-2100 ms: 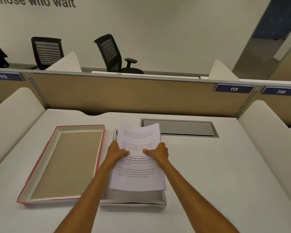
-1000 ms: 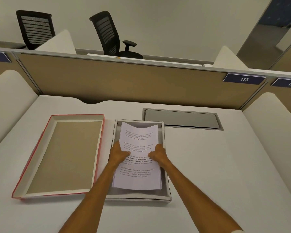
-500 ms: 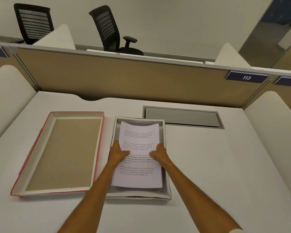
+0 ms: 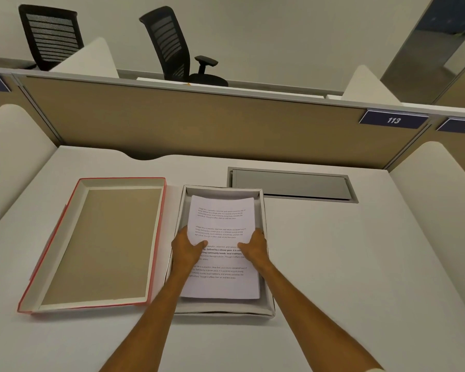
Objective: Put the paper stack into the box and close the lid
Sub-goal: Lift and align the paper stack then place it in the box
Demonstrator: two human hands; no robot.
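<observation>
Both hands, left (image 4: 186,248) and right (image 4: 254,248), grip the paper stack (image 4: 222,280) inside the box (image 4: 266,267); release pending. Red-edged lid (image 4: 91,247) lies left of box, unfitted.

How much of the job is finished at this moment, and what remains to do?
Done: nothing fully. In hand: the left hand and right hand hold the paper stack inside the box. Left: release the stack, then fit the red-edged lid, lying upside down beside the box.
</observation>
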